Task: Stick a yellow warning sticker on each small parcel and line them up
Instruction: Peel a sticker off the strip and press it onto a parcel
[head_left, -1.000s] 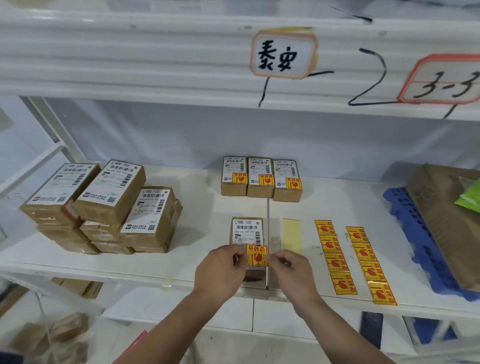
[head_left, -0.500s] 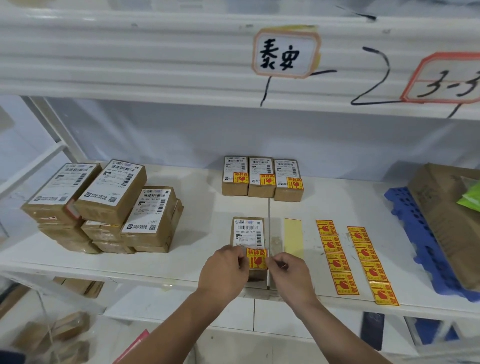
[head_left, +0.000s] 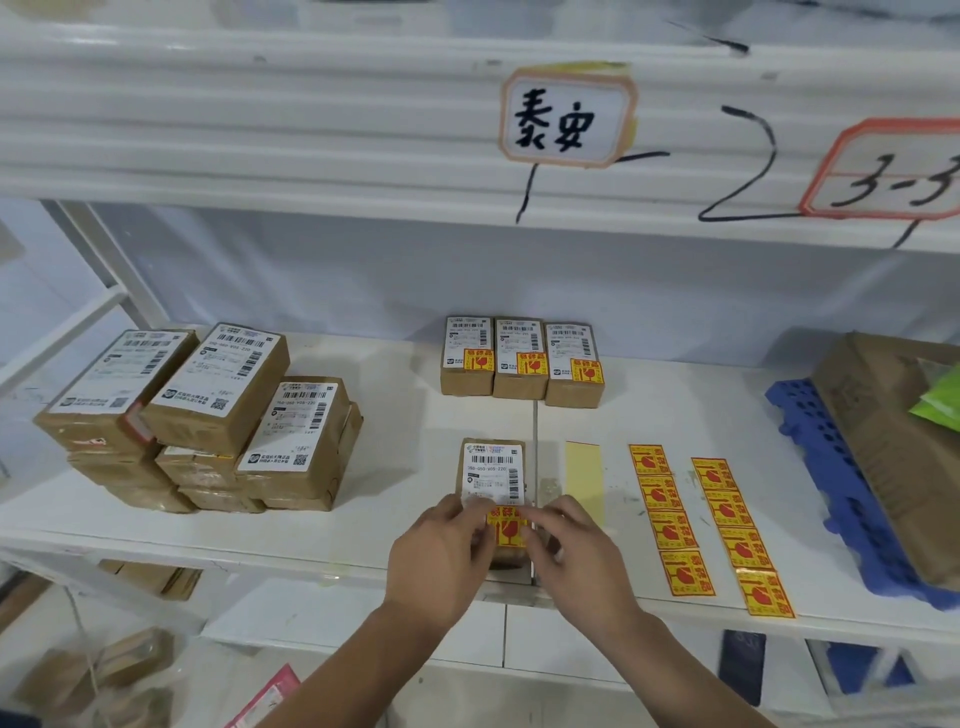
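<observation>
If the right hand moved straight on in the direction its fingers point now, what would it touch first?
The right hand points left, at the yellow sticker it holds on the front parcel. Going on, it would probably meet the left hand at the sticker's other edge; depth is unclear.

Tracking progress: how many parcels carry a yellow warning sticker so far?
4: back row's left parcel, middle parcel, right parcel; front parcel, sticker at its near end. Stacked parcels may hide more.

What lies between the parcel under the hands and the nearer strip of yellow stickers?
A pale yellow backing strip, bare of stickers, lies flat on the shelf between the parcel and the nearer sticker strip, in the head view.
</observation>
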